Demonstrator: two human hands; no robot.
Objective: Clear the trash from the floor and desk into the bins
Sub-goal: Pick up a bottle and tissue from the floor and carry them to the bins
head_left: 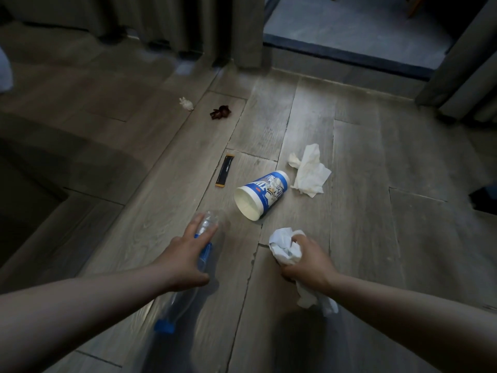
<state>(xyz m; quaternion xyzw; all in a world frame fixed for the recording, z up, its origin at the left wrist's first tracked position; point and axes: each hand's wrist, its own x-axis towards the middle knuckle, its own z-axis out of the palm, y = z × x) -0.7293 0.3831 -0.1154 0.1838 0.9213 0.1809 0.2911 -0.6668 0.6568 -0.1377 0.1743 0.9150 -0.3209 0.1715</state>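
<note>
Head view.

- Floor (363, 157): grey wood-look planks filling most of the frame.
- Grey curtains (188, 22) hang at 12 o'clock.
- A dark door threshold (349, 57) runs across at 1 o'clock.
- A dark piece of furniture (40, 184) sits at 9 o'clock; its kind cannot be told.

Trash on the floor:
- Paper cup (262, 193), blue and white, near the centre. It lies on its side with its open mouth towards 7 o'clock.
- Loose tissue (309, 170), white and crumpled, just beside the cup at its 2 o'clock.
- Stick sachet (225, 171), black with orange ends, lying flat near the cup at its 10 o'clock.
- Wrapper (221, 112), dark red and crumpled, well apart from the cup towards 11 o'clock.
- White scrap (186, 103), small, near the wrapper at its 9 o'clock.
- Plastic bottle (205, 250), clear with a blue label, at 7 o'clock of the cup. Its blue cap (164, 326) points to 7 o'clock. The bottle is blurred.

Hands:
- Left hand (185, 254): lies over the upper half of the bottle. The fingers are stretched out along it rather than curled round it, and the thumb is spread. Whether the palm presses on the bottle cannot be told.
- Right hand (306, 262): at 5 o'clock, clenched round a wad of white tissue (282, 246). The wad bulges above the fist and trails out below it.
</note>
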